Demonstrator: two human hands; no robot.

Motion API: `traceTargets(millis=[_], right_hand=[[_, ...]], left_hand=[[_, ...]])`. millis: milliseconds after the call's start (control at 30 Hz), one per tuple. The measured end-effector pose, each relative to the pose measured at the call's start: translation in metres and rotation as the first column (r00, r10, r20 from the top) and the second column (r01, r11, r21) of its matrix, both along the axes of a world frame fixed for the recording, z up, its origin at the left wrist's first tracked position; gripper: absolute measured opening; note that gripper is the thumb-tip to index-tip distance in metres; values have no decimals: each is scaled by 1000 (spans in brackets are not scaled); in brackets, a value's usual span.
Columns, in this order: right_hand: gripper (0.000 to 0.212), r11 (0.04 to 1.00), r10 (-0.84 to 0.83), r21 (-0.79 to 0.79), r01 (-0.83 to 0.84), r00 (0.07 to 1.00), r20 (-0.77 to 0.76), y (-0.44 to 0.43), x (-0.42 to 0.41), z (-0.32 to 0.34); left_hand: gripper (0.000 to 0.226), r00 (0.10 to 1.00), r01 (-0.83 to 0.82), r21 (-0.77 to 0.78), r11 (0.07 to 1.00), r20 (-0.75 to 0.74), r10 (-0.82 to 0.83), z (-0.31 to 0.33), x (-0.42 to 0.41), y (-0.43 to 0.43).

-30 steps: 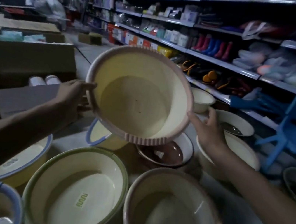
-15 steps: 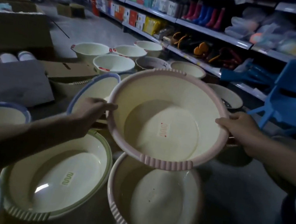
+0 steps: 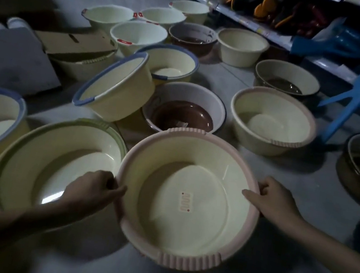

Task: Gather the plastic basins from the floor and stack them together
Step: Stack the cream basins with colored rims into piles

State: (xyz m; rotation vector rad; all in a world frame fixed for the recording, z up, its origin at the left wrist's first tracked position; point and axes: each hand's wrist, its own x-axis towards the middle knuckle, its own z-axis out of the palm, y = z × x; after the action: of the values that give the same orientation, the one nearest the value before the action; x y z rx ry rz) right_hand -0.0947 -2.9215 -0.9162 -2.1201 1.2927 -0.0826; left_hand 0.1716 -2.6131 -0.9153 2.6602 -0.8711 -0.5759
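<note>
Both hands gripping pink-rimmed basin (image 3: 188, 199) by opposite rims, left hand (image 3: 92, 191), right hand (image 3: 275, 201), fingers curled.

No readable text; illegible wavy-mark sticker (image 3: 185, 202) inside pink-rimmed basin (image 3: 156, 222).

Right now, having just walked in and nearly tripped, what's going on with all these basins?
A person grips the pink basin by its rim, left hand and right hand on opposite sides, low beside the green basin. Many other basins sit loose across the floor, not yet stacked.
</note>
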Motion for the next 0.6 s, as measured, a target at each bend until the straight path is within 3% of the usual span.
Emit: traceTargets(millis=[333, 467, 600], right_hand=[[34, 959, 210, -156, -236, 964, -163, -17, 20, -43], [64, 946, 292, -94, -311, 940, -176, -14, 31, -57], [50, 965, 241, -71, -253, 960, -142, -13, 28, -70]], left_hand=[[47, 993, -110, 150, 983, -18, 114, -41, -41, -1], [48, 969, -165, 82, 983, -173, 177, -48, -51, -5], [43, 892, -280, 87, 956, -345, 292, -52, -54, -14]])
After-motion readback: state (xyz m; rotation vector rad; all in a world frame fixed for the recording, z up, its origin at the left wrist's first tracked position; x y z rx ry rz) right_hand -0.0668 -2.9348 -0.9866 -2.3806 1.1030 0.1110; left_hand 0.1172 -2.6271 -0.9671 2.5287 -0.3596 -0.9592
